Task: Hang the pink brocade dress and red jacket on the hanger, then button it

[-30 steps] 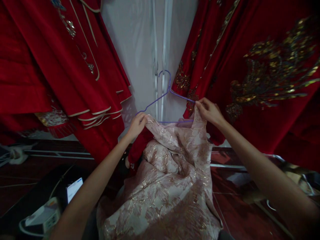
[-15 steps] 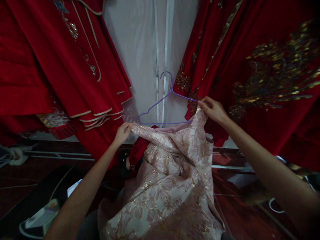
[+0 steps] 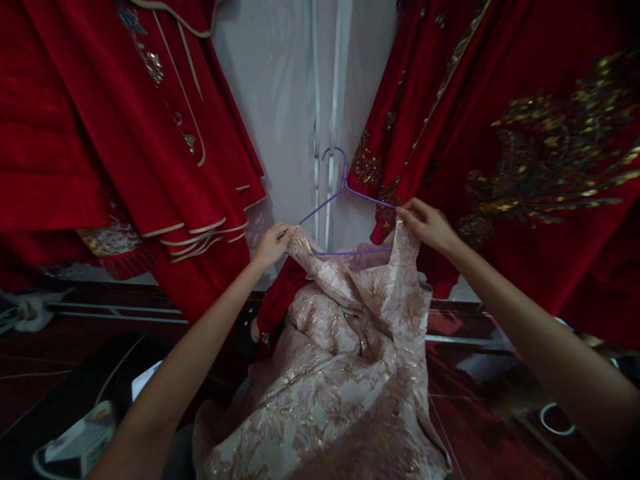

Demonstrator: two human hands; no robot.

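The left hand (image 3: 273, 244) has been moved up and inward since the earlier frame, fingers pinched on the pink brocade dress (image 3: 345, 360) at the left end of the purple wire hanger (image 3: 345, 200). The right hand (image 3: 428, 225) stays pinched on the dress and the hanger's right end. The dress is draped below between the arms. Red embroidered garments (image 3: 125, 133) are hung alongside.

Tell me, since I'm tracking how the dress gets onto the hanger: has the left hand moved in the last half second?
Yes. The left hand has shifted right and slightly up, toward the white wall strips, now pinching the pink dress at the purple hanger.
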